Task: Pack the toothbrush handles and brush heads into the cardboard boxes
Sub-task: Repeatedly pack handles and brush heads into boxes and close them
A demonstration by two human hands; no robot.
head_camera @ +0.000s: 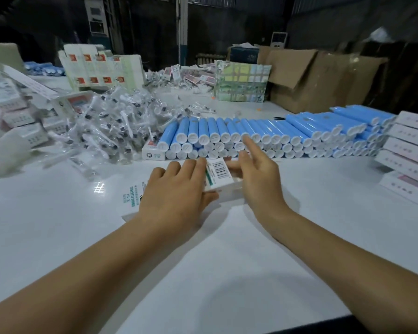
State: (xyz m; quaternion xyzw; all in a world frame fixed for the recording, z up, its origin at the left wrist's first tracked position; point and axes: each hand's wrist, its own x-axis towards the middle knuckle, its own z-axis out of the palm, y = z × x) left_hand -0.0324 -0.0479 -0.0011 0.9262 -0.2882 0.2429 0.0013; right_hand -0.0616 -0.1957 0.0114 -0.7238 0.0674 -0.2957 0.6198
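Observation:
A white cardboard box (221, 173) with a barcode lies on the white table (58, 213) in front of me. My left hand (176, 191) lies over its near end, fingers on top and thumb at its side. My right hand (256, 172) is beside the box's right side with fingers spread, the index finger reaching toward the stacked blue toothbrush handles (263, 136) with white caps. A heap of brush heads (111, 124) in clear wrappers lies at the left.
A closed white box (153, 151) sits before the handle stack. Filled boxes (410, 153) are stacked at the right edge, more boxes (12, 109) at the left. Flat carton sheets (101, 68) and big brown cartons (319, 78) stand behind.

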